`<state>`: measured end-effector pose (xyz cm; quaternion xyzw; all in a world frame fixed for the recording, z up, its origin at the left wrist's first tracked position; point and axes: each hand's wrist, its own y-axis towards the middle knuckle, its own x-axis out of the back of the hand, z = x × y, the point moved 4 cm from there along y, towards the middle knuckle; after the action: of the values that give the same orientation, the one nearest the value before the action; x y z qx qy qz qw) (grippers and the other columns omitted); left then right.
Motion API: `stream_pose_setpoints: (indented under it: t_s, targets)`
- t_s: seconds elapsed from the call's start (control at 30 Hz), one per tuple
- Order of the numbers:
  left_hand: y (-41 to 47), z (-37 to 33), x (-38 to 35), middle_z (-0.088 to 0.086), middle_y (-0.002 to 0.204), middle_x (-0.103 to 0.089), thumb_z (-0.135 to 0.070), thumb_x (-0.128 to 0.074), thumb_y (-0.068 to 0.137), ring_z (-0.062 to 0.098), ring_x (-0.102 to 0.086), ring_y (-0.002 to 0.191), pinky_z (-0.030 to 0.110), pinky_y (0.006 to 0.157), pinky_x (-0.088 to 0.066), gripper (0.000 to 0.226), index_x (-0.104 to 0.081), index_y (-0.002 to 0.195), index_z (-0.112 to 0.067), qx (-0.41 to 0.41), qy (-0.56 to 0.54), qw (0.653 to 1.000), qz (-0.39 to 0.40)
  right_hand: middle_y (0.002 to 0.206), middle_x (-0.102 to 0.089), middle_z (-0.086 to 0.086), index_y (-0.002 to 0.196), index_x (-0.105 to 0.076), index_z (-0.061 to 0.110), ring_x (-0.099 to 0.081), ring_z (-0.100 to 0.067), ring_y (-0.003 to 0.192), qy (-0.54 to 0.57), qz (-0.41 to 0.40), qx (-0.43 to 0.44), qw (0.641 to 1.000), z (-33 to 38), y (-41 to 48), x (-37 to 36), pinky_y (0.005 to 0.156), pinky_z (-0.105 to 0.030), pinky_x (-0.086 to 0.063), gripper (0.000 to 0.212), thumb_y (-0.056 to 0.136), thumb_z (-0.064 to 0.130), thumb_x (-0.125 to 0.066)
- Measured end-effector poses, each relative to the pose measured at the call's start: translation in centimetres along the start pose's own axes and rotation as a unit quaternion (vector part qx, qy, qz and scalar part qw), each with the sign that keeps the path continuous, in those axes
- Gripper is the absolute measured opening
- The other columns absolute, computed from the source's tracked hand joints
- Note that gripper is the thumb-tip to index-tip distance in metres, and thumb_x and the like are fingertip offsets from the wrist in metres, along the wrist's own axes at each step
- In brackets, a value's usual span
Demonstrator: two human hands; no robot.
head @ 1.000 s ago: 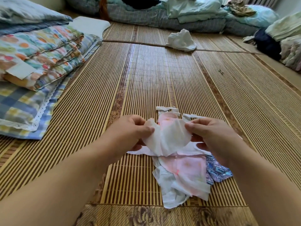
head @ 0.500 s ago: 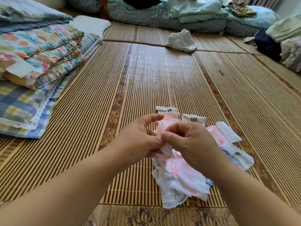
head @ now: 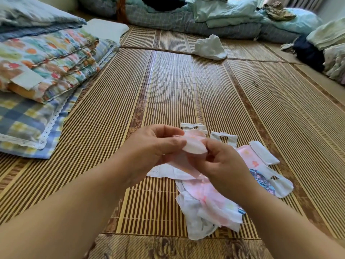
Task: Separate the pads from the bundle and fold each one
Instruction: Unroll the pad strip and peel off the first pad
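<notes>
A striped bamboo mat [head: 168,86] is spread out in a room with bedding heaped round its edges, and a pink-and-white cloth [head: 211,199] is held over it by two hands.

The fingers [head: 173,143] of the left hand [head: 149,146] are curled, and a rounded, white-edged fold of the cloth is pinched between thumb and forefinger. The fingers [head: 214,146] of the right hand [head: 222,161] are curled likewise, and the same fold is gripped from the other side, so that the two hands are almost touching. The fold is raised just above the mat, while the rest of the cloth is left crumpled on the mat below and to the right of the hands. White tabs are spread outward, and a blue patterned patch is shown at its right edge. Folded floral quilts [head: 46,58] are stacked at the left, and a crumpled white rag [head: 209,46] is seen well apart at the far side.
</notes>
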<state>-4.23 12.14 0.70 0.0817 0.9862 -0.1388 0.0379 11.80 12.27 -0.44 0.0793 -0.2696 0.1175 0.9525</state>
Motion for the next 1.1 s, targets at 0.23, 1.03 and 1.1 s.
stream_pose_setpoints:
  t_s: [0.23, 1.03, 1.1]
  targets:
    - [0.0, 0.6, -0.3, 0.006, 0.119, -0.059, -0.006, -0.074, 0.076, 0.023, -0.068, 0.099, 0.043, 0.085, -0.057, 0.081, -0.037, 0.132, -0.052, -0.065, 0.135, 0.988, 0.032, 0.093, -0.074, -0.016, 0.102, -0.065, 0.003, -0.072, -0.030, 0.087, 0.275, -0.001, -0.094, 0.957, 0.2, 0.0, 0.5, 0.073, -0.040, -0.060, 0.020, 0.086, 0.013, -0.061]
    - [2.8, 1.5, 8.3, 0.011, 0.140, -0.042, -0.033, -0.060, 0.086, 0.034, -0.035, 0.127, 0.046, 0.096, -0.037, 0.039, -0.059, 0.124, -0.026, -0.059, 0.528, 0.795, -0.293, 0.106, -0.068, -0.001, 0.115, -0.064, 0.022, -0.057, -0.013, 0.069, -0.299, -0.041, -0.218, 0.928, -6.1, 0.3, 8.5, 0.056, -0.027, -0.046, 0.028, 0.089, 0.013, -0.057]
    - [2.4, 2.0, 4.9, 0.003, 0.131, -0.050, -0.049, -0.059, 0.083, 0.026, -0.041, 0.124, 0.044, 0.098, -0.037, 0.044, -0.058, 0.123, -0.030, -0.080, 0.554, 0.802, -0.211, 0.102, -0.068, 0.001, 0.110, -0.065, 0.021, -0.058, -0.009, 0.077, -0.269, -0.010, -0.225, 0.936, -6.0, 0.2, 8.4, 0.061, -0.026, -0.048, 0.025, 0.086, 0.026, -0.064]
